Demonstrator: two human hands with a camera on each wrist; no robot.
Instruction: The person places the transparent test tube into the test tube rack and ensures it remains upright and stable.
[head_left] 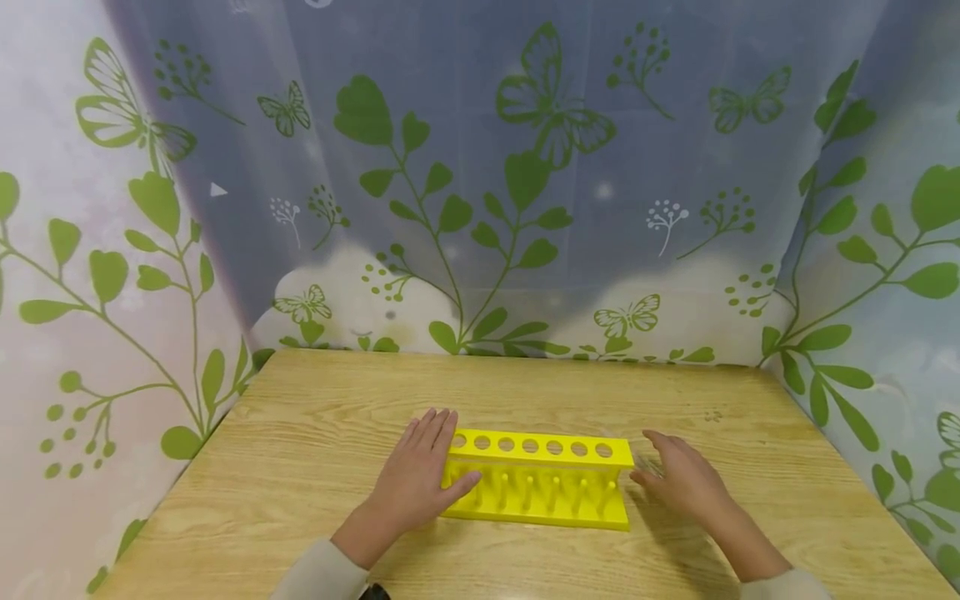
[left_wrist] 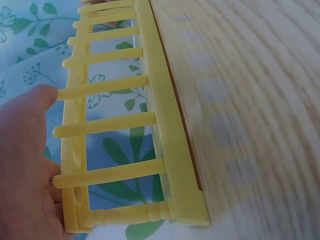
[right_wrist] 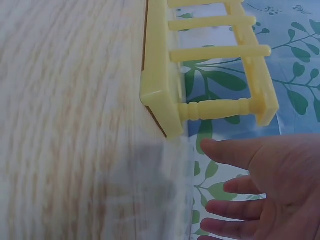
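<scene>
A yellow test tube rack [head_left: 537,448] stands upright on the wooden table, with a row of round holes along its top and a row of pegs [left_wrist: 107,123] below. My left hand [head_left: 420,471] lies at the rack's left end, its fingers straight and together, the thumb stretched across the front. In the left wrist view the fingertips are hidden behind the rack's top bar. Just off the right end is my right hand [head_left: 686,479], holding nothing. The right wrist view shows its fingers [right_wrist: 232,210] spread and apart from the rack's end post [right_wrist: 220,109].
The wooden table [head_left: 300,417] runs back to a blue curtain [head_left: 465,208] printed with green leaves and butterflies. Similar patterned cloth hangs along the left side [head_left: 90,317] and the right side [head_left: 885,275].
</scene>
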